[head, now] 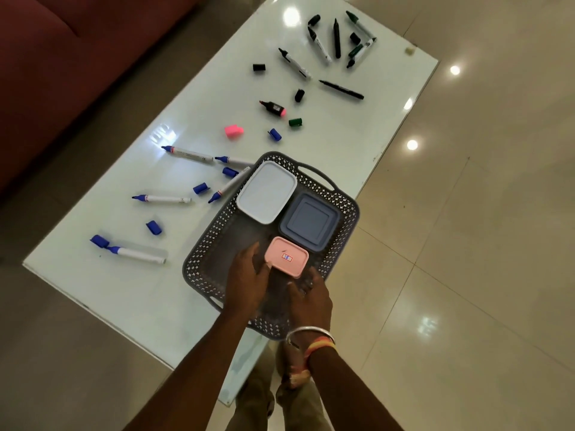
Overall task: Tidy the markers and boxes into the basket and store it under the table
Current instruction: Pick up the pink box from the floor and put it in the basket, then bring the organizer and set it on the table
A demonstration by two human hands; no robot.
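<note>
The person's left hand (249,275) is gripping the left end of a small pink box (287,258) inside the grey basket (351,219), which is sitting at the desk's (77,272) near right edge. The right hand (309,295) is hovering at the box's near side; I cannot tell whether its fingers (306,283) are holding it. A white box (267,191) and a blue-grey box (309,220) are lying behind it, and uncapped blue markers (189,154) are lying along the left edge.

Head-high, steeply down over table (81,275)

White glossy table (329,141) was set on beige tiled floor (485,250); dark grout lines were seen. Dark red sofa (71,76) was placed along table's left side. Round light reflections (412,144) were thrown on tiles and tabletop.
</note>
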